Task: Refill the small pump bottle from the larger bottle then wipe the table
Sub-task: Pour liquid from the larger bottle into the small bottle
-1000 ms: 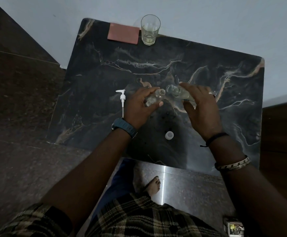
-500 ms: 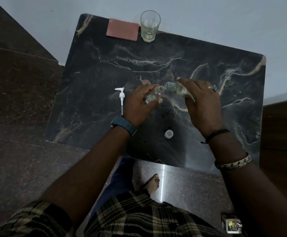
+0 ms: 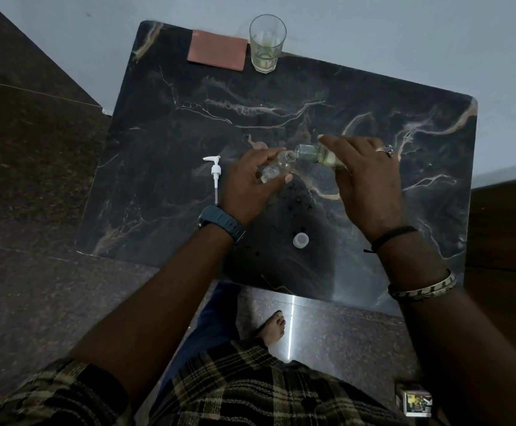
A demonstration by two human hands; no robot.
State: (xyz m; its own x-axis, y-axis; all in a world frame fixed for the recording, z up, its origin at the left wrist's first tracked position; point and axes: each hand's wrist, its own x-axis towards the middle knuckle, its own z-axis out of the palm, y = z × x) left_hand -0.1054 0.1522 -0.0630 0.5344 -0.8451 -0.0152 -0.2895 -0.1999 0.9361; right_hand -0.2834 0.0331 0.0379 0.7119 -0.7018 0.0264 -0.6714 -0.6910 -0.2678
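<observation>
My left hand (image 3: 247, 182) grips the small clear bottle (image 3: 278, 167), tilted with its open mouth up and to the right, above the middle of the black marble table (image 3: 189, 124). My right hand (image 3: 364, 182) holds the larger bottle (image 3: 318, 155), tipped nearly flat so that its neck meets the small bottle's mouth. Yellowish liquid shows in the larger bottle; most of its body is hidden under my fingers. The white pump head (image 3: 215, 176) with its tube lies flat just left of my left hand. A white cap (image 3: 300, 240) rests on the table near the front edge.
A reddish cloth (image 3: 218, 54) lies at the table's far edge, beside a drinking glass (image 3: 266, 44) holding a little pale liquid. Small dark specks dot the tabletop below the bottles. A small box (image 3: 416, 402) sits on the floor at lower right, and my bare foot (image 3: 272, 329) stands below the front edge.
The larger bottle has tipped a little further and its neck has closed onto the small bottle's mouth. Both hands stay in about the same spot on the table.
</observation>
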